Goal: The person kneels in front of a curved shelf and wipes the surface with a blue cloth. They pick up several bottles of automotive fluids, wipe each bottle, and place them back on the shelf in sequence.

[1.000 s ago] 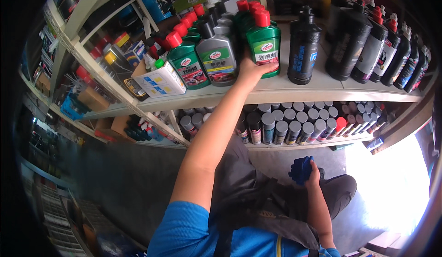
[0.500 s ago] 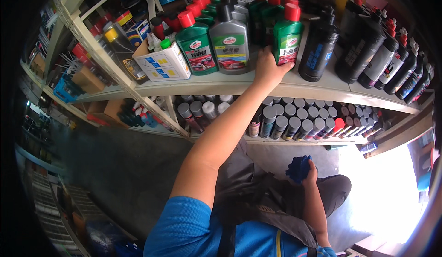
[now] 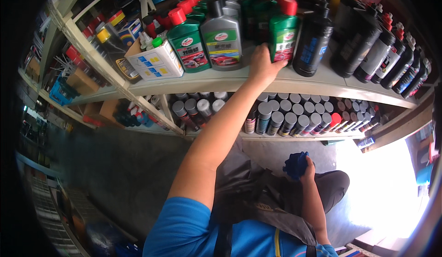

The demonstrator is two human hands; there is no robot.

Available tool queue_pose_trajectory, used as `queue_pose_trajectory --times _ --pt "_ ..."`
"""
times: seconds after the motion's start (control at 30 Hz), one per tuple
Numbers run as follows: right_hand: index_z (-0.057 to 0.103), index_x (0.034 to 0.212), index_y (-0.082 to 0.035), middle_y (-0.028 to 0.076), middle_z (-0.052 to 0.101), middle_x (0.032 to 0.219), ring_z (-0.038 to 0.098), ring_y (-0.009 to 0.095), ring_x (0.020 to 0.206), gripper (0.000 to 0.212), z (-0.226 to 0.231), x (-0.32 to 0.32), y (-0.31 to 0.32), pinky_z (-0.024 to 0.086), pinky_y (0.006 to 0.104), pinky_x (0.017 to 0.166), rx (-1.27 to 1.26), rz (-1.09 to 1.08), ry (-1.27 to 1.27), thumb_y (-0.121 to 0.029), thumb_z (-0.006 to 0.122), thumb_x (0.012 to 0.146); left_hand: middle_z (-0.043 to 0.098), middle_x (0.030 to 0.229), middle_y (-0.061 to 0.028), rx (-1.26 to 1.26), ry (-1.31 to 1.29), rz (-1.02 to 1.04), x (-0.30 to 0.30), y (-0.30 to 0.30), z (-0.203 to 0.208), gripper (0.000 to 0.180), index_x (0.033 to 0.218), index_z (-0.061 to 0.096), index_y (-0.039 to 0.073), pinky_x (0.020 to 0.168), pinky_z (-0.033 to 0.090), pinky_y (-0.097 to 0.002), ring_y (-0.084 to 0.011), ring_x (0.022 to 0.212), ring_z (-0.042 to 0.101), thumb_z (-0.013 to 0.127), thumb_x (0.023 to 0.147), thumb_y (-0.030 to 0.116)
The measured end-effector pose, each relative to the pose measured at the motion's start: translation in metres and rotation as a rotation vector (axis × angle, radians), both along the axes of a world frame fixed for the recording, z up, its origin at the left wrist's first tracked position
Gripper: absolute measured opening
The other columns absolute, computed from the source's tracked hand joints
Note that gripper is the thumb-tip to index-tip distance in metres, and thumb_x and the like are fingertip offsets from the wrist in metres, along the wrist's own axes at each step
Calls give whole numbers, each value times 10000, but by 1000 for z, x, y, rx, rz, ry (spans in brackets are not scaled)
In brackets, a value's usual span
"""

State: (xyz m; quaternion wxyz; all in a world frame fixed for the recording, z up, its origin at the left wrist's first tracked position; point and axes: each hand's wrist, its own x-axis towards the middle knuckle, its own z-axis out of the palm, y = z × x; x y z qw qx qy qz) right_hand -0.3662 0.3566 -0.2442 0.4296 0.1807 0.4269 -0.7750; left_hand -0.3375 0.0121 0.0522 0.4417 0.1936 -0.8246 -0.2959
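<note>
Compared with one second earlier, the front green bottle (image 3: 282,36) has shifted rightward along the shelf (image 3: 294,87), nearer the black bottle (image 3: 313,45) and farther from the grey bottle (image 3: 222,43). It stands upright near the shelf's front edge; whether it touches the black bottle cannot be told. The left hand (image 3: 265,68) is at its base, thumb along the lower front, fingers at the left side; whether these are clamped or merely resting is not clear. The right hand (image 3: 308,169), low over the lap, is closed on a crumpled blue cloth (image 3: 294,165). The bottle appears to be stiff, smooth plastic, probably weighty if full and somewhat slippery, hardly fragile; the flat mid-body, below the red cap (image 3: 288,7), should offer the surest hold. The cloth seems soft and light, suiting a loose bunched grip.
</note>
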Motion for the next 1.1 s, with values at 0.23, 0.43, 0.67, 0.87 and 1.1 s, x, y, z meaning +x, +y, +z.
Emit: queue_pose_trajectory --times 0.23,0.43,0.67,0.87,1.1 --pt "615 1081 -24 127 666 955 660 301 840 371 7 3 1 557 439 775 37 -6 29 -337 592 883 621 1057 -193 39 7 -38 2 -6 -5 580 1131 508 -2 852 477 -392 -316 983 619 816 704 241" --pt "605 1081 -22 145 659 967 659 317 803 370 20 5 -4 563 475 704 22 -43 -6 -339 573 893 482 1174 -158 -246 223 -66 8 -14 48 696 1260 452 13 923 412 -391 -291 1086 495 779 757 365" --pt "598 1097 -7 155 658 973 663 319 815 383 25 6 -9 565 479 694 -8 7 -17 -334 554 903 551 1187 -128 -319 -218 -260 -21 -54 162 547 1195 585 71 967 418 -344 -232 1106 541 721 809 435" --pt "609 1076 7 149 659 961 668 293 811 377 11 0 -8 569 439 707 -9 -30 35 -323 562 900 628 1074 -12 5 -369 -415 -30 -58 192 466 1195 625 91 684 438 -244 -90 905 552 519 951 474" --pt "620 1053 11 139 663 949 671 276 805 363 16 2 -8 569 410 711 27 -69 66 -312 570 894 655 957 -10 113 -435 -460 -42 -75 194 304 1139 638 71 652 454 -217 -72 827 582 653 906 265"
